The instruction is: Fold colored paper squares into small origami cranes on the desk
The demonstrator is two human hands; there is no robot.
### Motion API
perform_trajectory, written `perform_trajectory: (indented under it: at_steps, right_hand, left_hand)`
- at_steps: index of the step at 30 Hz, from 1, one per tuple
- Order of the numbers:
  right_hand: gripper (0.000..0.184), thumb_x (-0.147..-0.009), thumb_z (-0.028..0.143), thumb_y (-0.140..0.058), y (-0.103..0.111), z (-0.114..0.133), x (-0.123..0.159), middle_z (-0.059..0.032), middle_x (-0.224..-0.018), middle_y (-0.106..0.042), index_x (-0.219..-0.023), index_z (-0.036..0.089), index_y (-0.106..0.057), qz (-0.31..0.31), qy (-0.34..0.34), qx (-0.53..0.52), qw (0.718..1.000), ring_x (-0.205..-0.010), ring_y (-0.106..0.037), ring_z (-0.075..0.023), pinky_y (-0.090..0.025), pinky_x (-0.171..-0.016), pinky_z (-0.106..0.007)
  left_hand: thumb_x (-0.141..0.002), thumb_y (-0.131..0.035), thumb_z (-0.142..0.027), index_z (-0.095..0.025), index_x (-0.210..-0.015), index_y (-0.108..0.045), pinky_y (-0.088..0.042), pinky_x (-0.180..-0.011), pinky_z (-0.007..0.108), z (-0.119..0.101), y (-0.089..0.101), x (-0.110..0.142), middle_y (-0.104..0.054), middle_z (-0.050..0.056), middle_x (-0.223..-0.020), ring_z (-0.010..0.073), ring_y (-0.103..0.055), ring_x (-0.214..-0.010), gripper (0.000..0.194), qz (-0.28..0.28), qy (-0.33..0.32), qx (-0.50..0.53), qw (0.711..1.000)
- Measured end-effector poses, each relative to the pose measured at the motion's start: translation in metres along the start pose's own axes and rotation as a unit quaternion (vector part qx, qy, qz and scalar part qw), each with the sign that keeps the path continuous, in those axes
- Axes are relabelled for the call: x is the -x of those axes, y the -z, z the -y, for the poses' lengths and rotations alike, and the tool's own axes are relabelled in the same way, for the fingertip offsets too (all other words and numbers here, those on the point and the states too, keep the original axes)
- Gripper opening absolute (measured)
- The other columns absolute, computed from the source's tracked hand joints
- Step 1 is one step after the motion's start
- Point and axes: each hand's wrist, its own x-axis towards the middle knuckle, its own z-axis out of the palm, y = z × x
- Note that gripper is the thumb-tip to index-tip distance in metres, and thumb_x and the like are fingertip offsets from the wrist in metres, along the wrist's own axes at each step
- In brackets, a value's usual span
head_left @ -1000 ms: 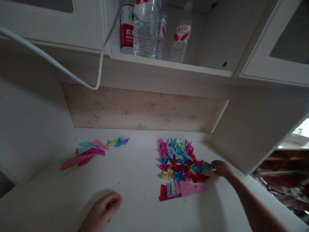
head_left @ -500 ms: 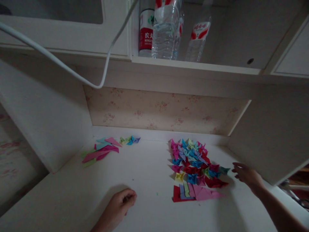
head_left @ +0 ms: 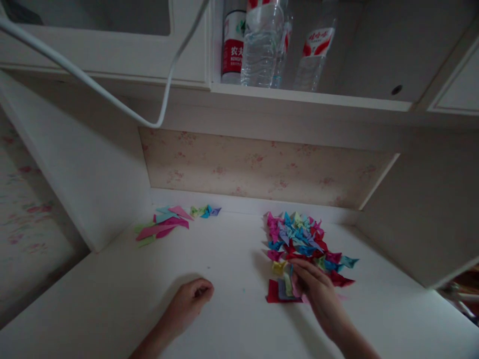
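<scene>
My left hand (head_left: 190, 297) rests on the white tabletop with its fingers curled in, and nothing shows in it. My right hand (head_left: 314, 289) reaches over the near edge of a cluster of small folded paper pieces (head_left: 295, 232) in many colours. Its fingers stretch forward with a gap to the thumb; the fingertips are beside a yellow folded piece (head_left: 278, 268). A blue bit shows just under them. Below the hand lies an overlapping row of flat folded papers, with a red one (head_left: 273, 291) at its left; the pink end is mostly hidden.
At the back left lie longer folded strips (head_left: 164, 227) and a short row of small folded pieces (head_left: 205, 211). Plastic bottles (head_left: 262, 50) stand on the shelf above. A white cable-like arm (head_left: 112, 99) hangs across the upper left.
My right hand has moved left from the table's right side to over the folded papers. My left hand stays curled in place. The view has shifted slightly.
</scene>
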Motion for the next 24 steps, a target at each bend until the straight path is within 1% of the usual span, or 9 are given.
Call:
perform_trajectory:
  at_steps: [3,5,7,8,10,12,16,20,24]
  right_hand:
    - [0.036,-0.069,0.048,-0.071,-0.056,-0.033,0.019,0.0003,-0.058,-0.057,-0.085,0.015,-0.068,0.103,-0.053,-0.040,0.993,-0.045,-0.045,-0.0100,-0.030,-0.043,-0.022]
    - [0.038,-0.066,0.049,-0.072,-0.085,-0.053,0.024,0.0015,-0.055,-0.056,-0.083,0.015,-0.068,0.133,-0.079,-0.059,0.986,-0.040,-0.041,-0.0078,-0.025,-0.040,-0.021]
    - [0.039,-0.070,0.050,-0.069,-0.102,-0.068,0.026,0.0021,-0.053,-0.056,-0.084,0.015,-0.066,0.156,-0.081,-0.049,0.983,-0.037,-0.039,-0.0066,-0.022,-0.039,-0.021]
    - [0.039,-0.072,0.051,-0.067,-0.106,-0.074,0.026,0.0027,-0.051,-0.054,-0.085,0.015,-0.066,0.166,-0.073,-0.032,0.983,-0.038,-0.038,-0.0065,-0.022,-0.040,-0.021]
    - [0.040,-0.076,0.054,-0.062,-0.107,-0.081,0.026,0.0035,-0.049,-0.051,-0.087,0.015,-0.066,0.180,-0.055,0.008,0.982,-0.039,-0.037,-0.0068,-0.022,-0.040,-0.020]
    - [0.043,-0.078,0.057,-0.059,-0.103,-0.086,0.026,0.0036,-0.049,-0.050,-0.090,0.016,-0.066,0.193,-0.046,0.037,0.979,-0.041,-0.036,-0.0073,-0.022,-0.040,-0.020]
    - [0.047,-0.078,0.062,-0.055,-0.097,-0.090,0.024,0.0030,-0.050,-0.049,-0.090,0.018,-0.066,0.213,-0.043,0.063,0.974,-0.041,-0.035,-0.0080,-0.022,-0.039,-0.021]
    - [0.050,-0.078,0.064,-0.054,-0.098,-0.089,0.020,0.0020,-0.053,-0.052,-0.090,0.017,-0.065,0.220,-0.040,0.074,0.972,-0.040,-0.037,-0.0073,-0.025,-0.038,-0.020]
    - [0.053,-0.076,0.065,-0.054,-0.099,-0.089,0.017,0.0020,-0.053,-0.053,-0.089,0.015,-0.065,0.225,-0.033,0.067,0.972,-0.039,-0.038,-0.0069,-0.027,-0.038,-0.020]
  left_hand:
    - [-0.078,-0.048,-0.054,-0.016,-0.085,-0.064,-0.028,-0.038,0.019,0.003,0.000,-0.012,-0.048,-0.005,-0.053,0.0083,-0.036,-0.038,0.042,-0.027,0.033,-0.016,0.999]
    - [-0.082,-0.045,-0.049,-0.016,-0.088,-0.065,-0.031,-0.039,0.020,0.003,0.003,-0.029,-0.054,-0.003,-0.055,0.0097,-0.041,-0.039,0.039,-0.039,0.017,-0.078,0.996]
    - [-0.084,-0.045,-0.037,-0.018,-0.086,-0.067,-0.041,-0.051,0.020,-0.001,0.012,-0.053,-0.065,0.000,-0.068,0.0121,-0.055,-0.054,0.030,-0.058,-0.029,-0.195,0.979]
    - [-0.083,-0.046,-0.031,-0.019,-0.082,-0.068,-0.044,-0.061,0.020,-0.003,0.019,-0.067,-0.068,0.001,-0.076,0.0128,-0.061,-0.065,0.025,-0.071,-0.043,-0.271,0.959]
    - [-0.080,-0.049,-0.021,-0.019,-0.079,-0.069,-0.044,-0.072,0.022,-0.010,0.036,-0.097,-0.071,0.003,-0.082,0.0148,-0.063,-0.078,0.019,-0.099,-0.024,-0.328,0.939]
    - [-0.080,-0.048,-0.018,-0.018,-0.081,-0.068,-0.044,-0.076,0.026,-0.017,0.054,-0.126,-0.070,0.006,-0.087,0.0177,-0.064,-0.083,0.019,-0.133,0.004,-0.364,0.922]
    - [-0.085,-0.044,-0.023,-0.014,-0.104,-0.061,-0.044,-0.082,0.034,-0.028,0.080,-0.169,-0.063,0.014,-0.108,0.0247,-0.060,-0.099,0.027,-0.197,0.033,-0.421,0.885]
    - [-0.090,-0.037,-0.029,-0.011,-0.118,-0.051,-0.045,-0.082,0.040,-0.030,0.085,-0.189,-0.054,0.020,-0.117,0.0305,-0.057,-0.103,0.037,-0.235,0.050,-0.458,0.856]
    - [-0.091,-0.035,-0.028,-0.012,-0.118,-0.053,-0.046,-0.079,0.038,-0.024,0.084,-0.197,-0.054,0.019,-0.115,0.0297,-0.058,-0.101,0.036,-0.234,0.055,-0.480,0.844]
